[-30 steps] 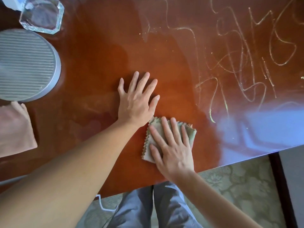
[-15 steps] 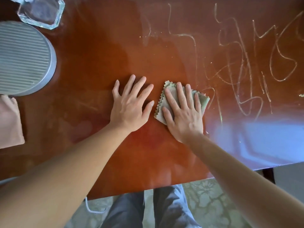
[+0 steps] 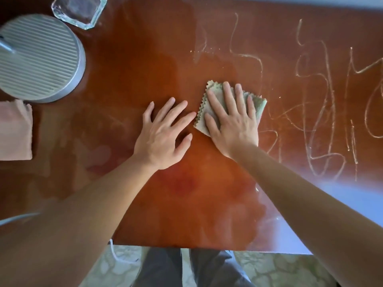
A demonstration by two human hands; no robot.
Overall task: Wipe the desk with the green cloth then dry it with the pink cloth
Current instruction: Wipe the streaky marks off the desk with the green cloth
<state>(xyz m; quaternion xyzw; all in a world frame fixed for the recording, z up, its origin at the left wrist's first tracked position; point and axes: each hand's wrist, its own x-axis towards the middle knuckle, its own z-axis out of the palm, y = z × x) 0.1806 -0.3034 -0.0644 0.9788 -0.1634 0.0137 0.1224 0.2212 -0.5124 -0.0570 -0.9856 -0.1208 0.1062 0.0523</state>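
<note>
Right hand (image 3: 232,123) flat on the cloth (image 3: 260,105) mid-desk (image 3: 145,59), left hand (image 3: 163,137) flat on the desk just to its left, fingertips nearly touching the cloth's edge. Scribbled marks (image 3: 323,104) to the right of the cloth. Far left: ribbed round object (image 3: 39,59), glass block (image 3: 79,10) behind it, second cloth (image 3: 14,131) in front of it at the edge.

Folded green cloth (image 3: 260,105) with zigzag edges lies flat mid-desk (image 3: 145,59); folded pink cloth (image 3: 14,129) lies at its left edge.
</note>
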